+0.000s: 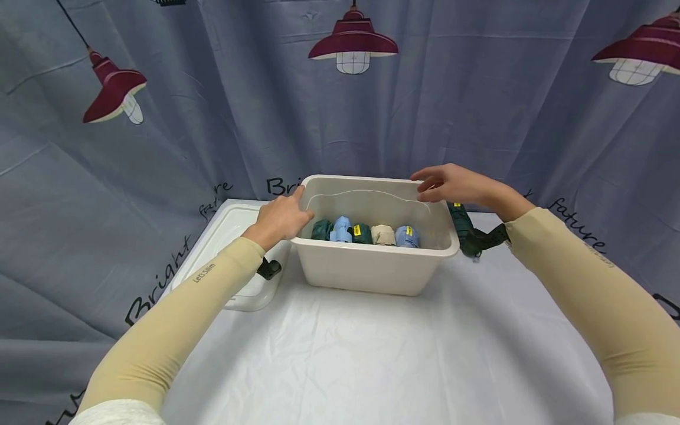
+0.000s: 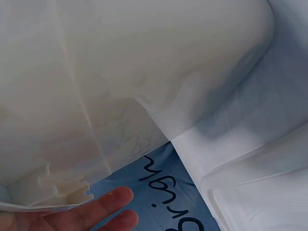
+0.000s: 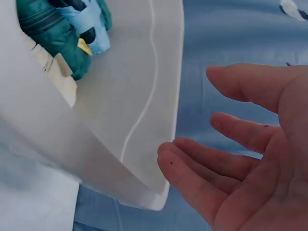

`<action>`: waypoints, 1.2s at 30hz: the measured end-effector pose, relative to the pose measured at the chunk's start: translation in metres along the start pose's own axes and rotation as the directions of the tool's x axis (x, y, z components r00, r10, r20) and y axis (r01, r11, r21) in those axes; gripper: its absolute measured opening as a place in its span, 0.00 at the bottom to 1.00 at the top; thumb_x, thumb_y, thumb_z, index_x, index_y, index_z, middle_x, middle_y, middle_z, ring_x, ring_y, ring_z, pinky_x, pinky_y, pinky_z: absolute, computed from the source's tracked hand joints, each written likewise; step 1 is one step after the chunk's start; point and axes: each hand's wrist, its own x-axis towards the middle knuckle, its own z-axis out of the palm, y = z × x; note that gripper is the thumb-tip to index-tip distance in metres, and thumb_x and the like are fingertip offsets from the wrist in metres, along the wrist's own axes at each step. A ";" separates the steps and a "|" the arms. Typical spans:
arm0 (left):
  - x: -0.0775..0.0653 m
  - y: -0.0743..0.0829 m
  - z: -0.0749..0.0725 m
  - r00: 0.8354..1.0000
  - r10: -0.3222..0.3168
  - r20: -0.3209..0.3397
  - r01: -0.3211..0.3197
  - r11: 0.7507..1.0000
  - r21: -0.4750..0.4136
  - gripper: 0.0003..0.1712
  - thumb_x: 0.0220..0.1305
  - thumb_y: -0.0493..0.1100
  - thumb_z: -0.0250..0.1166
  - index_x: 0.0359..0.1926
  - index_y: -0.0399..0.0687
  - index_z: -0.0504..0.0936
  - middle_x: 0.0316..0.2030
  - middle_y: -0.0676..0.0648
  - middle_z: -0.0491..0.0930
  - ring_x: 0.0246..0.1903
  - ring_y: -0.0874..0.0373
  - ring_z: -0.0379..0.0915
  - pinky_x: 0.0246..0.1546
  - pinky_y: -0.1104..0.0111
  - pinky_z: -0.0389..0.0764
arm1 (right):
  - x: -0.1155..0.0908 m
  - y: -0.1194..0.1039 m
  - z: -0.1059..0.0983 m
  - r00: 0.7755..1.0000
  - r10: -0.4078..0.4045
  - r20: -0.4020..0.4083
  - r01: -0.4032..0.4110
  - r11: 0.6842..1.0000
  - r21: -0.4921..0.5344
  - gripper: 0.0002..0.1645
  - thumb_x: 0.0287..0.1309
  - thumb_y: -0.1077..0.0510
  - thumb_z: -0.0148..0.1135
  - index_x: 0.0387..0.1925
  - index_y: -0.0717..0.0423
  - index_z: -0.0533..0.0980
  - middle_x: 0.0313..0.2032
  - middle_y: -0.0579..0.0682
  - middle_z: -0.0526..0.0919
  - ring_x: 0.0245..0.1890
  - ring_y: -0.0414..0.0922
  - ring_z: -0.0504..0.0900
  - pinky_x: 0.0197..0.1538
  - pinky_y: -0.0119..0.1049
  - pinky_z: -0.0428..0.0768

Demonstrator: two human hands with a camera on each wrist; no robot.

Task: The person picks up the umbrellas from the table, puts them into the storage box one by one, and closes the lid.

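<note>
A white plastic storage bin (image 1: 372, 268) stands on the table with its top uncovered. Inside it, several rolled fabric bundles sit in a row: dark green (image 1: 321, 230), light blue (image 1: 341, 230), beige (image 1: 382, 235) and blue (image 1: 407, 236) ones, some with yellow tags. My left hand (image 1: 281, 218) rests at the bin's left rim, its fingers extended along the outside; two straight fingertips (image 2: 118, 197) show below the rim in the left wrist view. My right hand (image 1: 451, 183) hovers by the right back corner, fingers spread and nothing held; fingertips (image 3: 168, 156) come right beside the rim.
A white lid (image 1: 241, 298) lies to the left of the bin, partly behind my left forearm. Close to the bin's right side lies another dark green rolled bundle (image 1: 461, 221) with a yellow tag. A grey-blue printed curtain (image 1: 255, 106) hangs behind the white table (image 1: 345, 354).
</note>
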 end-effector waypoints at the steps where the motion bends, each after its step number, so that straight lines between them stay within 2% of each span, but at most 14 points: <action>1: 0.000 0.000 0.000 1.000 0.000 -0.001 0.000 1.000 -0.001 0.46 0.69 0.61 0.50 0.81 0.52 0.47 0.51 0.39 0.82 0.39 0.48 0.80 0.34 0.55 0.76 | -0.002 0.001 -0.002 1.000 0.000 -0.008 0.000 1.000 0.008 0.36 0.69 0.51 0.61 0.74 0.53 0.63 0.66 0.64 0.73 0.63 0.60 0.76 0.63 0.60 0.73; 7: -0.001 0.001 0.000 1.000 0.000 -0.004 0.000 1.000 -0.006 0.46 0.69 0.61 0.50 0.81 0.52 0.47 0.47 0.39 0.83 0.38 0.48 0.79 0.33 0.55 0.76 | -0.011 0.012 -0.007 0.997 0.015 -0.076 -0.012 0.999 0.051 0.36 0.69 0.49 0.61 0.74 0.50 0.63 0.67 0.63 0.73 0.65 0.59 0.74 0.64 0.60 0.72; 18: -0.001 0.000 0.001 1.000 0.005 -0.003 -0.005 1.000 -0.007 0.46 0.68 0.60 0.50 0.81 0.52 0.47 0.52 0.38 0.82 0.39 0.48 0.79 0.32 0.55 0.76 | -0.020 0.031 -0.009 0.987 0.056 -0.151 -0.039 0.993 0.113 0.40 0.69 0.49 0.62 0.77 0.50 0.59 0.70 0.64 0.67 0.69 0.62 0.69 0.66 0.63 0.68; 27: -0.001 0.002 0.000 1.000 0.004 -0.003 -0.004 1.000 -0.011 0.46 0.68 0.61 0.50 0.81 0.52 0.47 0.58 0.37 0.80 0.45 0.45 0.81 0.38 0.52 0.78 | -0.020 0.063 -0.007 0.971 0.130 -0.203 -0.101 0.984 0.150 0.45 0.69 0.45 0.61 0.79 0.48 0.53 0.73 0.65 0.62 0.70 0.64 0.64 0.68 0.67 0.62; 31: -0.001 0.002 0.000 1.000 0.002 0.003 -0.002 1.000 -0.009 0.46 0.69 0.61 0.50 0.81 0.52 0.47 0.60 0.36 0.78 0.48 0.44 0.81 0.40 0.50 0.79 | -0.018 0.078 -0.005 0.965 0.159 -0.210 -0.124 0.977 0.172 0.47 0.68 0.44 0.62 0.80 0.49 0.52 0.74 0.66 0.60 0.69 0.65 0.65 0.68 0.66 0.63; 36: -0.001 0.001 0.000 1.000 0.002 0.003 -0.002 1.000 -0.011 0.46 0.69 0.61 0.50 0.81 0.52 0.47 0.59 0.37 0.79 0.47 0.44 0.81 0.40 0.50 0.79 | -0.015 0.094 -0.002 0.959 0.188 -0.214 -0.145 0.968 0.203 0.51 0.66 0.40 0.63 0.80 0.51 0.50 0.74 0.68 0.57 0.69 0.67 0.64 0.68 0.66 0.63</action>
